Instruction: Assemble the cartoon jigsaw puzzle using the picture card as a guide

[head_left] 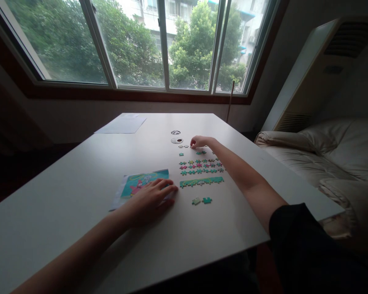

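Observation:
My left hand [155, 200] lies flat, fingers stretched out, over the lower right part of a picture sheet [131, 183] showing a pink figure on teal. Further off, my right hand [199, 141] reaches to the far row of jigsaw pieces [180, 146], its fingers curled together at the row's right side; whatever they hold is hidden. Nearer me are rows of loose pieces [199, 165] in green, pink and yellow. Below them lies a joined strip of puzzle [201, 181]. Closest to me rest a pale green piece [196, 201] and a teal piece [207, 200].
Two small round items [177, 141] lie beyond the pieces on the white table [64, 196]. White paper [121, 125] rests at the far left corner. A cream sofa [297, 143] and a tall cabinet-like unit [313, 69] stand to the right. A window [165, 45] is behind the table.

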`<state>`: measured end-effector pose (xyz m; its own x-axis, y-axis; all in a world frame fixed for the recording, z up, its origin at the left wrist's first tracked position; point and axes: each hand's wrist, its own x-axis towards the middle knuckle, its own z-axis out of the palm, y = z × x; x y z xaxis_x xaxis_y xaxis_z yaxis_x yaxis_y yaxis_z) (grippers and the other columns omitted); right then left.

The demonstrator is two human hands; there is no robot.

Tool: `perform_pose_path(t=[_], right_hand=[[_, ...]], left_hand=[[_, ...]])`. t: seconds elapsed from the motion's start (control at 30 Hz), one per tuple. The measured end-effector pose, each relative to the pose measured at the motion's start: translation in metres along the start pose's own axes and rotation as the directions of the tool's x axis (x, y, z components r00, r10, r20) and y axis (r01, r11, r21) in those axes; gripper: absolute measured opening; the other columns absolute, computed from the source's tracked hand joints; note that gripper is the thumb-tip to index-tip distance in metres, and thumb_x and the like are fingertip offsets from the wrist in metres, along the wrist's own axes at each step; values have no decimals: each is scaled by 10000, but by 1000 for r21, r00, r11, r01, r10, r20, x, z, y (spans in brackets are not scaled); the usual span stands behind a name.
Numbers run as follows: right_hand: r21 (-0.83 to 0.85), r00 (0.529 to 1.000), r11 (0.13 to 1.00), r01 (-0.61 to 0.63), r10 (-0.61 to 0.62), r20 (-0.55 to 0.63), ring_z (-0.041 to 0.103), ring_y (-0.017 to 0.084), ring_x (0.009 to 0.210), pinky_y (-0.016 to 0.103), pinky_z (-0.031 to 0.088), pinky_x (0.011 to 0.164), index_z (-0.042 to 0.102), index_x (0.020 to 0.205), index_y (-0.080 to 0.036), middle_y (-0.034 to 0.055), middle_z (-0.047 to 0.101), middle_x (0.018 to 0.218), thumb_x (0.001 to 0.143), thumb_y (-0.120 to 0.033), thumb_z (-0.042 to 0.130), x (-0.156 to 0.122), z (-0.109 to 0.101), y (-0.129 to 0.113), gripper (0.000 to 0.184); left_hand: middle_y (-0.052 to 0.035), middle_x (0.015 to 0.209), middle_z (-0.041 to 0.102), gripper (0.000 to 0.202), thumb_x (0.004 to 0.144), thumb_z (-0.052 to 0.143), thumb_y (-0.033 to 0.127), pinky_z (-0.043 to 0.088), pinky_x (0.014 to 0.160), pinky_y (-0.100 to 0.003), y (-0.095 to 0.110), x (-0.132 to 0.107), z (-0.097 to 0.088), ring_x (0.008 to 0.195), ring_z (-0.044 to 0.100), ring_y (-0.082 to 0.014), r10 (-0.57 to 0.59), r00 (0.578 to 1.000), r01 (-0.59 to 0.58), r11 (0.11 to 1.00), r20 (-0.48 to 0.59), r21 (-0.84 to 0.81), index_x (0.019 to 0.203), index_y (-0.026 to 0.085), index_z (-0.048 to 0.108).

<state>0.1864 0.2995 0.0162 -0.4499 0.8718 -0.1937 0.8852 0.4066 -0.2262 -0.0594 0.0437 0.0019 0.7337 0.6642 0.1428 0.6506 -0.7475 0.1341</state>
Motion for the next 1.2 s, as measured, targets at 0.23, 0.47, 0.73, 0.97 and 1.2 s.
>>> perform_pose_path(t=[0.23, 0.47, 0.73, 0.97, 1.2], right_hand=[[51, 1000, 999, 2, -2, -9, 600, 170, 879, 200, 467, 639, 604, 1098, -171, 86, 614, 1118, 716, -252, 659, 2, 3, -1, 394], [74, 1000, 997, 13, -13, 6, 607, 164, 846, 201, 460, 651, 638, 1057, -165, 74, 648, 1047, 698, -201, 660, 0, 2, -4, 362], [65, 1000, 998, 17, -16, -12, 607, 166, 824, 210, 458, 639, 653, 1003, -187, 71, 632, 1067, 665, -198, 686, -2, 1, -5, 340], [56, 988, 992, 110, -103, -115, 581, 145, 817, 211, 436, 659, 617, 1007, -153, 89, 625, 1035, 717, -130, 615, -17, 3, -11, 291], [100, 935, 938, 332, -312, -170, 566, 100, 778, 222, 443, 715, 628, 984, -152, 41, 637, 893, 801, -196, 546, -85, 3, -31, 206]], left_hand=[[-76, 1217, 493, 304, 904, 417, 294, 422, 909, -426, -1, -1, 1, 1120, 451, -258, 6, 1000, -6, 1000, -6, 9, 1200, 262, 478], [-82, 1219, 488, 305, 907, 410, 284, 428, 901, -436, 0, -1, -1, 1112, 453, -258, -1, 1000, 1, 1000, 7, 16, 1204, 250, 471], [-83, 1216, 493, 309, 905, 414, 286, 433, 897, -430, 1, 0, -1, 1104, 462, -255, 4, 1000, -4, 1000, -6, 14, 1206, 253, 476], [-79, 1217, 501, 304, 903, 417, 296, 434, 895, -431, 0, 1, 0, 1103, 467, -258, -1, 1000, 1, 1000, -13, 4, 1196, 255, 490], [-82, 1210, 507, 302, 908, 407, 301, 436, 893, -422, 1, 0, -2, 1113, 465, -259, 8, 1000, -7, 1000, -11, 11, 1195, 252, 486]])
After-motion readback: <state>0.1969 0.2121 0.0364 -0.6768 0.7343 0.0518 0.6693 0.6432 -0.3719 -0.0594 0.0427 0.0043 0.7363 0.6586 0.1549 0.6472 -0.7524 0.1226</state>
